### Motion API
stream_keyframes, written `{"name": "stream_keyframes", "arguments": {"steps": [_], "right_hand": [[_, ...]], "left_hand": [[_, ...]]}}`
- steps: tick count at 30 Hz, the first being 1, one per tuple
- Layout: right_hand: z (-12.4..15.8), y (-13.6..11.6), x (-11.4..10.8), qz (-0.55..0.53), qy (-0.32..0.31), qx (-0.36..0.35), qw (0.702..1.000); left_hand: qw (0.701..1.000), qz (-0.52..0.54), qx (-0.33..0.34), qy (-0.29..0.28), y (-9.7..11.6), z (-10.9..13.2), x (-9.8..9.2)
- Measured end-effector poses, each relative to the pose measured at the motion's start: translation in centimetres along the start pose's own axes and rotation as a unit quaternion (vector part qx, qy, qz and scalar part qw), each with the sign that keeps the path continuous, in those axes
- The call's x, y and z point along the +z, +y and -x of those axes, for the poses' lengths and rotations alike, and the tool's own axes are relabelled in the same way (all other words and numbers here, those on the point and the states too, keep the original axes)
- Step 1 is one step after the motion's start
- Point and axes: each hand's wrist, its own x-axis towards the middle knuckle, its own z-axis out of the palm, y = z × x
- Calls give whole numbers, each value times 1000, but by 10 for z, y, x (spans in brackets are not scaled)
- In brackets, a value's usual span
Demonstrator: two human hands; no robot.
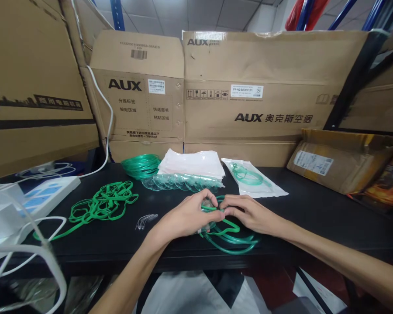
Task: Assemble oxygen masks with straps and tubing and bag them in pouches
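Note:
My left hand (pixel 191 213) and my right hand (pixel 249 213) meet at the middle of the black table (pixel 314 213). Both pinch the same clear mask with a green elastic strap and coiled green tubing (pixel 231 240). The fingers of both hands are closed on it, and the mask itself is mostly hidden under them. The tubing loops out toward me and to the right of my hands.
A heap of green elastic straps (pixel 105 203) lies at left. A green tubing coil (pixel 140 166), a row of clear masks (pixel 180 182), a stack of white bags (pixel 193 163) and one packed bag (pixel 252 176) lie behind. Cardboard boxes (pixel 249 87) wall the back.

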Motion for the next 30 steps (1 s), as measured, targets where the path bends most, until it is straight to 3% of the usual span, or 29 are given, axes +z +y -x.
{"name": "stream_keyframes", "arguments": {"steps": [3, 7, 12, 17, 21, 27, 30], "right_hand": [[0, 1, 1, 1, -5, -7, 1000], [-1, 1, 1, -1, -9, -8, 1000], [-1, 1, 3, 3, -12, 2, 1000], [1, 11, 0, 16, -6, 28, 999], [1, 12, -1, 37, -5, 46, 998], [3, -2, 2, 79, -2, 61, 995], [1, -3, 1, 103, -6, 67, 992]], "left_hand": [[995, -89, 22, 23, 5, 7, 1], [965, -241, 69, 80, 13, 23, 7], [920, -361, 127, 79, 13, 31, 15], [933, -331, 127, 67, 27, 47, -1], [954, -261, 105, 101, 36, 57, -23], [961, -262, 60, 70, 8, 29, -23], [949, -297, 75, 80, 2, 23, -18]]}}
